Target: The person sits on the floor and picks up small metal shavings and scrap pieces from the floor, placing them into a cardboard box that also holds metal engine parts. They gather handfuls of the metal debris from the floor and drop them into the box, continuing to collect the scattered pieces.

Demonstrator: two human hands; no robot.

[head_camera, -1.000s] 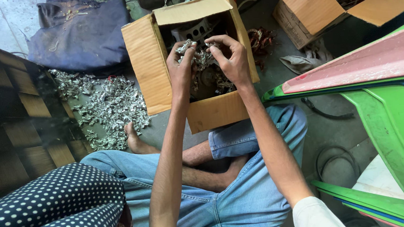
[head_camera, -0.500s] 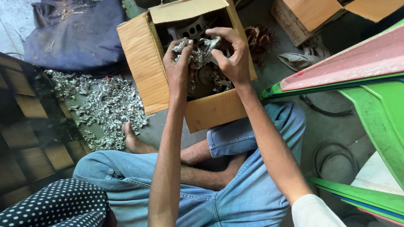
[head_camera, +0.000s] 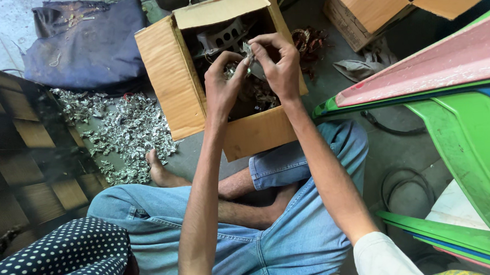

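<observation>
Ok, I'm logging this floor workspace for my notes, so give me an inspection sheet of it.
Surface: grey concrete floor, person sitting cross-legged on it.
Job's things: open cardboard box with tangled metal scrap; small metal piece held over it.
Clutter: pile of silvery metal scraps; blue cloth bag; second cardboard box; grey rag.
Hands: left hand and right hand both pinch the metal piece.
Cables: dark loop of cable on floor.
Surroundings: green plastic chair; polka-dot fabric.
</observation>
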